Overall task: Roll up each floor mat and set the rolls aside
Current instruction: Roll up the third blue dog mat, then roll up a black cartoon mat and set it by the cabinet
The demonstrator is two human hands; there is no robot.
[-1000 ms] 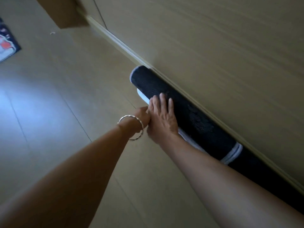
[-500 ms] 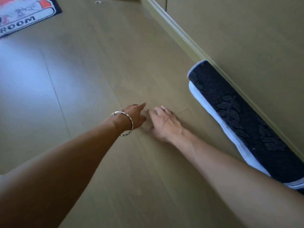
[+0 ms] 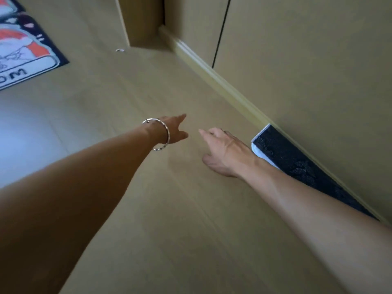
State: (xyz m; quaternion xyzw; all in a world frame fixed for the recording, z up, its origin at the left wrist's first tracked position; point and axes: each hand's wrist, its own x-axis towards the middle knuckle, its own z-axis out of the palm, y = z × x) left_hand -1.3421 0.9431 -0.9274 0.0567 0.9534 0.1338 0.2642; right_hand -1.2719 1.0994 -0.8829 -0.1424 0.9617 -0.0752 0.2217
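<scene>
A rolled dark mat (image 3: 297,164) with a leaf pattern and a white underside lies along the baseboard at the right, partly hidden behind my right forearm. My right hand (image 3: 224,151) hovers over the bare floor just left of the roll's end, fingers loosely spread, holding nothing. My left hand (image 3: 175,129), with a silver bangle at the wrist, reaches forward beside it, also empty with a finger extended. A flat mat (image 3: 23,49) with a dark border, orange and white picture and lettering lies spread on the floor at the far left.
Wooden cabinet doors (image 3: 297,60) and a pale baseboard (image 3: 212,75) run along the right. A cabinet corner (image 3: 142,22) stands at the top centre, with a small white object (image 3: 120,50) on the floor near it. Light wood floor (image 3: 180,230) lies between the mats.
Both hands have left the dark roll and moved left over the bare floor. The view has swung left, so the roll sits further right and the flat printed mat shows more.
</scene>
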